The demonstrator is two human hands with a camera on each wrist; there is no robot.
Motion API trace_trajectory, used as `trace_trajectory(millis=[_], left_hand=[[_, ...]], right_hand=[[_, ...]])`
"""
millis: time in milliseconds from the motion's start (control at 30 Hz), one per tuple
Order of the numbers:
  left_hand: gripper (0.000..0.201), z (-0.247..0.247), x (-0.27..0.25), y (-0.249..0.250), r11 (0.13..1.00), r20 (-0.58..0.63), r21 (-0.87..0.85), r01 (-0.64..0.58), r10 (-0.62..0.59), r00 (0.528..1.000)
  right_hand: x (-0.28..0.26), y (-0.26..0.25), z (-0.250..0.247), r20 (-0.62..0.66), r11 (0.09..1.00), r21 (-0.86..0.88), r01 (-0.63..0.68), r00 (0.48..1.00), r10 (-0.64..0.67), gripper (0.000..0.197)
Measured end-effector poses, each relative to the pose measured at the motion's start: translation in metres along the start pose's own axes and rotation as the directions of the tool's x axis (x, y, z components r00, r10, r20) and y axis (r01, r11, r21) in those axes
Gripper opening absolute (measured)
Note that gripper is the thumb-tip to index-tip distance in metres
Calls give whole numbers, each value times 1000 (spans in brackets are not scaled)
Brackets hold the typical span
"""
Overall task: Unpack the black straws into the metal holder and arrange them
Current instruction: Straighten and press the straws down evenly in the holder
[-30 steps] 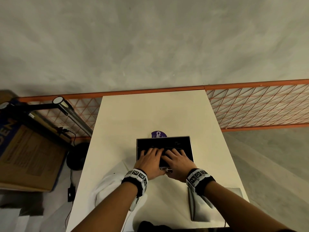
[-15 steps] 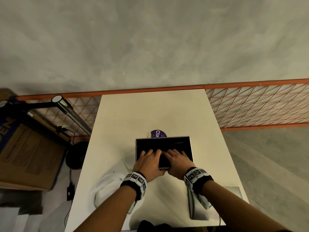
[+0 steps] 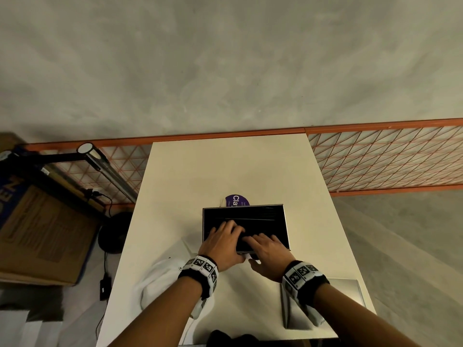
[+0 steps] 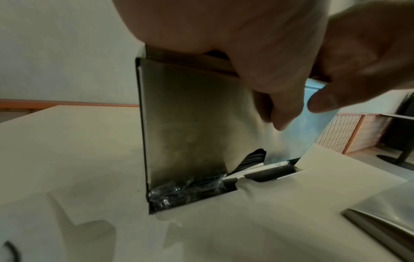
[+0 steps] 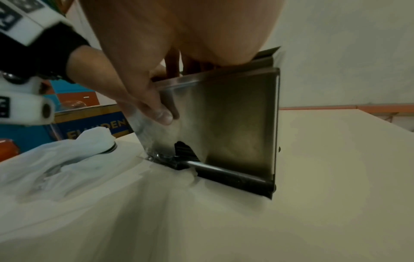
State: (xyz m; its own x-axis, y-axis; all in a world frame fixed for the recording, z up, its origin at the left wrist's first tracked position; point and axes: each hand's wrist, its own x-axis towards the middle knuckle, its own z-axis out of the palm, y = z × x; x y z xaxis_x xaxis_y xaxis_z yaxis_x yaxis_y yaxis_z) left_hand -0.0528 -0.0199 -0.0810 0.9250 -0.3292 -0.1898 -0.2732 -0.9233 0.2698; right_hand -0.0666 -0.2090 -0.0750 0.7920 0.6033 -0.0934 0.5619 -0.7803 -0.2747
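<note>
The open-topped metal holder (image 3: 285, 226) stands mid-table, filled with black straws (image 3: 250, 214) lying flat. My left hand (image 3: 221, 240) and right hand (image 3: 268, 247) lie side by side over its near wall, fingers spread flat on the straws. In the left wrist view the holder's front wall (image 4: 190, 124) is upright, my left thumb hangs down its outside, and straws (image 4: 253, 159) show in the bottom slot. In the right wrist view the left hand's thumb (image 5: 162, 114) touches the holder's wall (image 5: 235, 115), and straw ends (image 5: 183, 150) sit in the slot.
A purple-labelled wrapper (image 3: 236, 200) lies just behind the holder. A crumpled white plastic bag (image 3: 160, 284) sits at the front left and a flat metal lid (image 3: 325, 304) at the front right. Orange mesh racking (image 3: 388, 159) flanks the table; a cardboard box (image 3: 45, 234) stands on the left.
Both hands stay on the straws in the holder. The right hand's fingers have slid slightly back toward the near wall; the left hand has barely shifted.
</note>
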Motion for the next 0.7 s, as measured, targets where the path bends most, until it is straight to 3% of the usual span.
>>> trace_trajectory(millis=[133, 233, 367, 433, 600, 700], left_hand=[[54, -4, -9, -1, 984, 35, -177, 31, -25, 999], [49, -1, -13, -1, 981, 82, -186, 59, -44, 996], [41, 3, -14, 3, 984, 80, -158, 78, -66, 995], [40, 3, -15, 4, 981, 69, -175, 82, -70, 995], [49, 6, -16, 3, 985, 44, -161, 69, -63, 997], [50, 6, -16, 3, 992, 26, -123, 30, -27, 999]], right_hand=[[5, 2, -5, 90, 994, 19, -111, 990, 109, 62], [4, 8, -6, 86, 984, 96, -153, 986, 145, 62], [-1, 10, -5, 42, 976, 207, -72, 997, 65, 60], [-2, 6, -4, 82, 974, 223, -45, 996, 28, 60], [1, -6, -4, 265, 995, 36, -88, 961, 75, 67], [5, -8, -6, 309, 991, 19, -130, 944, 118, 72]])
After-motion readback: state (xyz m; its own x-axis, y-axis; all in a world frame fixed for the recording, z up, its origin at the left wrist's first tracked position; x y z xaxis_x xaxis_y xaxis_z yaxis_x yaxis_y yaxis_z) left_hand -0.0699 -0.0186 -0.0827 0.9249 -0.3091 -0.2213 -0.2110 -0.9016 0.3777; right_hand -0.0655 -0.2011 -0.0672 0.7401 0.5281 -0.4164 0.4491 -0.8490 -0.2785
